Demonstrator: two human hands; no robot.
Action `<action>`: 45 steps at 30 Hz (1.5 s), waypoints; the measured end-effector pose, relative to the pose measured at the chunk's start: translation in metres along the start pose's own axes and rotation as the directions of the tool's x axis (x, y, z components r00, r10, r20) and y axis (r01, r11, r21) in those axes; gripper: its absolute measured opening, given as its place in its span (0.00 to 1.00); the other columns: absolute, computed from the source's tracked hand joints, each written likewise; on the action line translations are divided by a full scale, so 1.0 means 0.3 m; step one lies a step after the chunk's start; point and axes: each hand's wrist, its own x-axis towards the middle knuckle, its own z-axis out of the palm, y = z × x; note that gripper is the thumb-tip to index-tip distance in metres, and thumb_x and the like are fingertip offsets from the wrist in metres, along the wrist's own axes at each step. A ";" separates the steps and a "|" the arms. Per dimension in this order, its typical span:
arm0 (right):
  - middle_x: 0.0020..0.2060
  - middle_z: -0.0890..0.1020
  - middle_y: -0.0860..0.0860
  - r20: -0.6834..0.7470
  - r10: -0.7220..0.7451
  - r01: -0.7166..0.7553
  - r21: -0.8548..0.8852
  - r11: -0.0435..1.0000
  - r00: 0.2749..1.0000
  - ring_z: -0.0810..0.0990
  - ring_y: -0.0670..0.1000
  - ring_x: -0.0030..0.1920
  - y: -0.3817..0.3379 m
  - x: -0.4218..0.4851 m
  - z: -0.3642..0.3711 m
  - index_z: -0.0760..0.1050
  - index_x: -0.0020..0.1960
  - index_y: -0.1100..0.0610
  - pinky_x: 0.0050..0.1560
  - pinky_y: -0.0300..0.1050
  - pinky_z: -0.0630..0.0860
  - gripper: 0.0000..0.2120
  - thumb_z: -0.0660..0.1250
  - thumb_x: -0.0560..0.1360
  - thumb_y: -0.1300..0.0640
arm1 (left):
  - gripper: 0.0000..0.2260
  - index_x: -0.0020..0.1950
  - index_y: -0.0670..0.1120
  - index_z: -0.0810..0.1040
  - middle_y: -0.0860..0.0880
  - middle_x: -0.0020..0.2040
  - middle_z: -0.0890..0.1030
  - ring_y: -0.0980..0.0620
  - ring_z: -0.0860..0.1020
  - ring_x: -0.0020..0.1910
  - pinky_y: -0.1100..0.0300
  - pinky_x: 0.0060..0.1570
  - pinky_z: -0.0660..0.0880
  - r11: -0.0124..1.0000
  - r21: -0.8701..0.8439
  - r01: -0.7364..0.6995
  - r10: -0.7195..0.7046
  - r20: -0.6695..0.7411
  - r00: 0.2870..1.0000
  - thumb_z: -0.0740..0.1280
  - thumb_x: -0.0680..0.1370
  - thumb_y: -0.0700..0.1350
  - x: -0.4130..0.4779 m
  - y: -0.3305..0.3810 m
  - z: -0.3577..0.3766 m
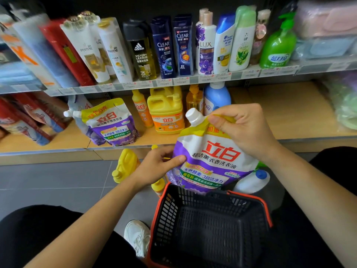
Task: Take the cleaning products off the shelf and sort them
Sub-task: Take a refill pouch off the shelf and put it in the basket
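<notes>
**A:** How far along is the sorting looking?

**B:** Roughly midway, I'd judge. A yellow jug [125, 163], a small yellow bottle [158, 186] and a white bottle [251, 180] with a blue cap are sitting on the floor [58, 180], while the basket [208, 229] is lying empty. On the lower shelf [270, 117] a second pouch [112, 124], an orange-labelled jug [166, 113], an orange bottle [142, 109] and a blue bottle [216, 97] are waiting.

**A:** And the hands?

**B:** Both are holding the purple pouch [210, 161] in the air, above the basket's far edge. The right hand [245, 130] has its grip clamping the top edge beside the white cap [194, 116]. The left hand [158, 167] is pinching the left side.

**A:** What is the label saying?

**B:** It's showing red 立白, with 洗衣液 beneath. The upper shelf [193, 80] is displaying Pantene [87, 49], adidas [139, 47], Clear [163, 45] and Lux [205, 45].
</notes>
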 end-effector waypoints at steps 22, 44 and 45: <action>0.35 0.83 0.37 -0.405 0.315 -0.343 0.004 0.939 0.858 0.79 0.34 0.37 0.291 -0.055 -0.088 0.84 0.50 0.50 0.41 0.34 0.77 0.06 0.70 0.79 0.60 | 0.06 0.43 0.42 0.76 0.52 0.34 0.82 0.57 0.81 0.36 0.63 0.36 0.78 0.965 -0.259 -0.048 -0.127 -0.619 0.775 0.70 0.79 0.37 0.020 -0.023 -0.009; 0.43 0.87 0.44 0.011 0.246 -0.237 0.307 0.922 0.969 0.84 0.43 0.45 0.098 -0.032 0.143 0.80 0.49 0.51 0.47 0.36 0.79 0.08 0.71 0.76 0.64 | 0.06 0.48 0.41 0.86 0.49 0.43 0.86 0.57 0.83 0.40 0.60 0.39 0.79 0.773 0.527 -0.354 0.564 -0.314 0.764 0.75 0.75 0.43 -0.045 0.314 0.035; 0.41 0.87 0.46 0.001 0.249 -0.235 0.338 0.911 0.968 0.84 0.44 0.44 0.095 -0.033 0.132 0.80 0.47 0.52 0.46 0.37 0.79 0.06 0.71 0.74 0.63 | 0.06 0.49 0.41 0.86 0.50 0.44 0.86 0.57 0.83 0.41 0.59 0.39 0.80 0.768 0.519 -0.375 0.568 -0.283 0.773 0.75 0.75 0.43 -0.048 0.319 0.037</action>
